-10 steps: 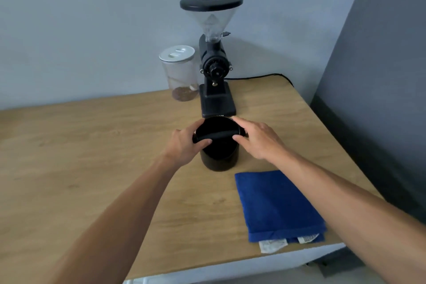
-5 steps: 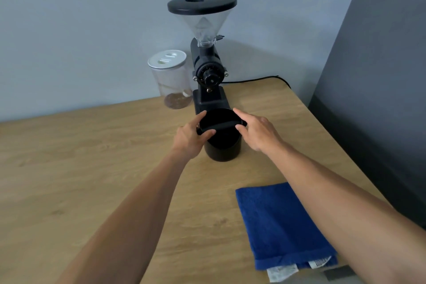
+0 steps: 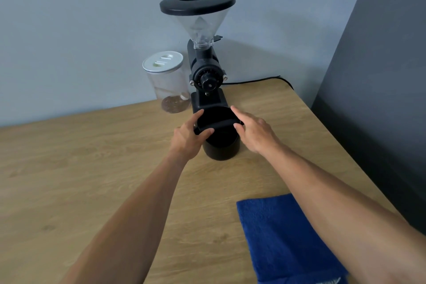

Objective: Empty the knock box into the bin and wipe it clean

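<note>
The black round knock box (image 3: 222, 148) stands on the wooden table (image 3: 92, 168), right in front of the grinder's base. A black knock bar (image 3: 219, 125) crosses its open top, and the inside looks dark. My left hand (image 3: 187, 139) grips the left rim, thumb on the bar's end and fingers outside the wall. My right hand (image 3: 255, 132) holds the right rim the same way, thumb at the bar's other end, index finger stretched along the rim. A folded blue cloth (image 3: 285, 240) lies at the near right, partly under my right forearm. No bin is in view.
A black coffee grinder (image 3: 206, 76) with a clear hopper stands against the wall behind the knock box. Left of it is a clear jar (image 3: 167, 83) with a white lid. A black cable (image 3: 260, 80) runs to the table's right edge, beside a dark grey wall.
Both hands have carried the knock box away from the blue cloth toward the grinder's base. My view has moved closer and tilted up, so the cloth sits lower in frame.
</note>
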